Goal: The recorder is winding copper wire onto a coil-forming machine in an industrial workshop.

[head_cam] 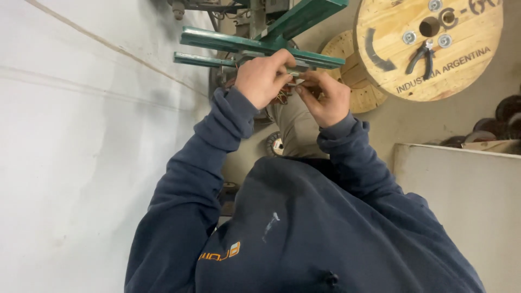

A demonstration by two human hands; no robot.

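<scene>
The dark blue sweatshirt (304, 228) fills the near view, both sleeves reaching up to a green frame (255, 43). The left hand (263, 78) is curled shut over the frame's lower bar, steadying it. The right hand (325, 97) has its fingers (306, 89) pressed together, pinching a small pale piece (296, 82) just below the bar, against the left hand; what the piece is, I cannot tell. Judged from this, a firm left grip and short, close finger moves serve best. Black pliers (423, 57) lie on a wooden reel (434, 49), well apart.

A concrete floor (467, 116) is seen, carrying 2 wooden cable spools: a large spool (429, 46) with black pliers (422, 57) laid on it, and a smaller spool (355, 78) beside it.
</scene>
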